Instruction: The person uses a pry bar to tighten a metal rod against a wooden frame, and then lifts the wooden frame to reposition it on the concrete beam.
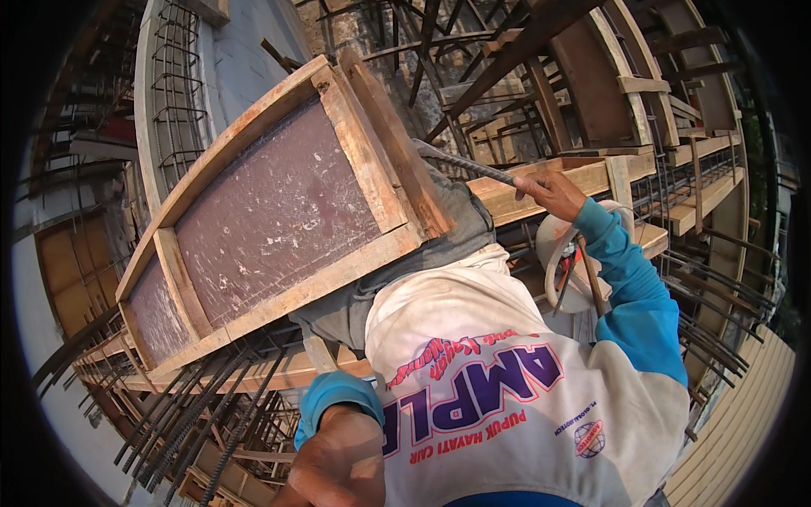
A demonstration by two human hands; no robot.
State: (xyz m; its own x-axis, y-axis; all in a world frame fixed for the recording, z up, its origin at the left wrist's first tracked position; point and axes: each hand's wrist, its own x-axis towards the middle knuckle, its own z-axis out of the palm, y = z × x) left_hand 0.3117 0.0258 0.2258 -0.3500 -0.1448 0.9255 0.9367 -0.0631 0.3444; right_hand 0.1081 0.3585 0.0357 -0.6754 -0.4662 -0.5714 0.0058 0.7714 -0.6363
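My right hand (551,193), in a blue sleeve, is closed round the end of a grey metal bar (473,166). The bar slants up to the left, and its far end reaches beside an upright plank (397,144). A large plywood formwork panel (279,211), brown-faced and framed with wooden battens, stands tilted to the left of my body. The plank runs along the panel's right edge, close to my grey trousers (460,211). My left hand (334,460) is raised near the lower edge, close to my chest. Its fingers are hidden, and I see nothing held there.
Rebar ends (190,414) stick out at lower left. A pale container (553,245) with red-handled tools hangs by my right arm. Timber formwork (545,186) crosses behind the bar. Gaps between beams show a lower level. A rebar cage (176,93) stands at upper left.
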